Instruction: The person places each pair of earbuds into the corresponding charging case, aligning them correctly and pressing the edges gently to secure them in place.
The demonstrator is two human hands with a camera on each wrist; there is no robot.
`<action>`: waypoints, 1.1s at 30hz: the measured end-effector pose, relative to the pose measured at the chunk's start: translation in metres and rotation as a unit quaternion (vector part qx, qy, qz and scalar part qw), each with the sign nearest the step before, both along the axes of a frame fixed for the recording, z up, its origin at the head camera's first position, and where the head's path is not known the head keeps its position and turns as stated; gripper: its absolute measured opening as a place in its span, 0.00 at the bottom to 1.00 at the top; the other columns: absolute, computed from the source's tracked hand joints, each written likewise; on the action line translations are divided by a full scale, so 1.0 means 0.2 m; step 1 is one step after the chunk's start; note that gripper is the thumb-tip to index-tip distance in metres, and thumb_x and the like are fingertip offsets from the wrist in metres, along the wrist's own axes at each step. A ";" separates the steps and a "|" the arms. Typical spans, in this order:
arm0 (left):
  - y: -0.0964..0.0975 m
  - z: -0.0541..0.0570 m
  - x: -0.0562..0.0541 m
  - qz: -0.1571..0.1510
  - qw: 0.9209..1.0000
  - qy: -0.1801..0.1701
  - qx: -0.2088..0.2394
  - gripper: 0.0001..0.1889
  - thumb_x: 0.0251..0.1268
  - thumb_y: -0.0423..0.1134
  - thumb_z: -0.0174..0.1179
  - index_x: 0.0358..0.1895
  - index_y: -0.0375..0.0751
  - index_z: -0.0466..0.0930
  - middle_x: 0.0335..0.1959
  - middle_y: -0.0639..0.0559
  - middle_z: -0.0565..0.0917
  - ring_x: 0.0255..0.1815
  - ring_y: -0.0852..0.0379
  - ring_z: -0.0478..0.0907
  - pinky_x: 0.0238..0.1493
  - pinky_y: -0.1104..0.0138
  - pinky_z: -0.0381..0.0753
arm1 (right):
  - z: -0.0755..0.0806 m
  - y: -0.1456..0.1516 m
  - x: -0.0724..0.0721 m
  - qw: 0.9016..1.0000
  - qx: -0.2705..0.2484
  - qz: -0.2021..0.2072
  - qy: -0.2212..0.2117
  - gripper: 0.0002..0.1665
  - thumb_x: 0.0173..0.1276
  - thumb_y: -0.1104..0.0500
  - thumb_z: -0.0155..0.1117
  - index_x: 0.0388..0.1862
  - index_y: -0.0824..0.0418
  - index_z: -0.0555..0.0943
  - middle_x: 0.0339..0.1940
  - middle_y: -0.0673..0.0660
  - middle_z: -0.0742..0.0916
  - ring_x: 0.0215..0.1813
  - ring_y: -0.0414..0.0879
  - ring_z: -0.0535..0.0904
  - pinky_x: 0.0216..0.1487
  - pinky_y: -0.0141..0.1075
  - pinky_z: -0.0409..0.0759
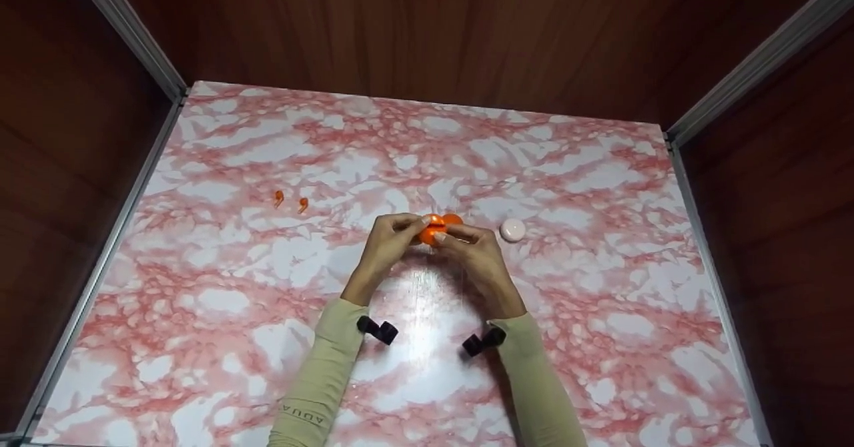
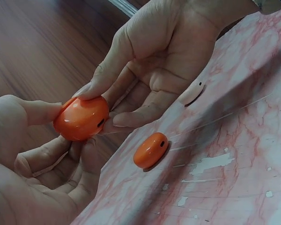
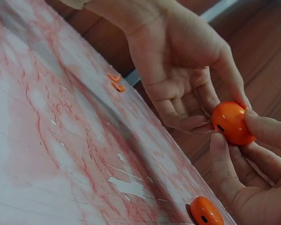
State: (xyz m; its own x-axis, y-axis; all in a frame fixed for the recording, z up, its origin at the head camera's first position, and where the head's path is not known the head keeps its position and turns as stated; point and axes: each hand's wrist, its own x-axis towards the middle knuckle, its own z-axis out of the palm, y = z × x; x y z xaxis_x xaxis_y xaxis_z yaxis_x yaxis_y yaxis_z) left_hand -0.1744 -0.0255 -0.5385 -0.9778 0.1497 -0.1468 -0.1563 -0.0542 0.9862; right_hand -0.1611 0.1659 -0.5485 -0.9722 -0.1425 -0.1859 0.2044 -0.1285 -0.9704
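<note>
Both hands hold one glossy orange earbud case (image 1: 430,236) above the middle of the table. My left hand (image 1: 392,237) pinches its left side between thumb and fingers. My right hand (image 1: 478,250) grips the right side, thumb on the near face. From the head view a dark gap runs across the case, between lid and base. A small dark slot shows on the underside of the held case (image 2: 82,121) in the left wrist view. Just behind the hands lies a second orange case (image 1: 454,219), which the right wrist view shows resting on the table (image 3: 207,212).
A white rounded case (image 1: 512,230) lies right of my right hand. Off to the left, two orange earbuds (image 1: 303,205) lie side by side. The red-and-white marbled table (image 1: 233,260) has dark wooden panels (image 1: 427,40) at its back and sides.
</note>
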 end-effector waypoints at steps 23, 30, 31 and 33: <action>0.00 -0.02 0.00 0.021 0.997 0.009 -0.079 0.20 0.78 0.50 0.62 0.28 0.42 0.91 0.20 0.50 0.81 0.25 0.55 0.72 0.28 0.71 0.69 | -0.01 0.00 0.02 1.000 -0.024 -0.011 -0.009 0.18 0.67 0.68 0.75 0.55 0.73 0.87 0.45 0.60 0.94 0.45 0.48 0.93 0.56 0.44 0.90; -0.05 -0.01 -0.01 -0.002 0.993 0.017 -0.114 0.16 0.78 0.50 0.61 0.41 0.43 0.92 0.34 0.45 0.90 0.39 0.44 0.85 0.34 0.70 0.79 | 0.01 0.01 0.03 0.999 -0.025 -0.022 -0.015 0.17 0.66 0.65 0.77 0.52 0.71 0.89 0.45 0.62 0.93 0.44 0.57 0.92 0.55 0.48 0.90; -0.06 -0.01 -0.01 -0.002 0.992 0.018 -0.123 0.16 0.78 0.50 0.61 0.43 0.42 0.92 0.37 0.43 0.90 0.41 0.43 0.86 0.35 0.69 0.81 | 0.01 0.01 0.03 0.999 -0.027 -0.025 -0.017 0.17 0.66 0.65 0.77 0.52 0.71 0.89 0.45 0.63 0.93 0.44 0.58 0.92 0.55 0.48 0.90; -0.09 0.00 -0.02 0.003 0.990 0.021 -0.137 0.17 0.79 0.49 0.60 0.46 0.39 0.91 0.40 0.39 0.91 0.44 0.42 0.88 0.38 0.66 0.85 | 0.01 0.01 0.03 0.999 -0.027 -0.029 -0.023 0.18 0.66 0.65 0.77 0.53 0.71 0.88 0.45 0.63 0.93 0.45 0.61 0.92 0.55 0.49 0.90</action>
State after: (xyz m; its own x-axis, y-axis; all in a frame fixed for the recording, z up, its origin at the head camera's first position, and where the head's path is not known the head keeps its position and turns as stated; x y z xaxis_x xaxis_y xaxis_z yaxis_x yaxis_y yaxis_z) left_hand -0.1788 -0.0428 -0.5383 -0.9845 0.1048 -0.1407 -0.1157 0.2151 0.9697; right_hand -0.1560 0.1683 -0.5473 -0.9697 -0.0974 -0.2243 0.2395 -0.1934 -0.9514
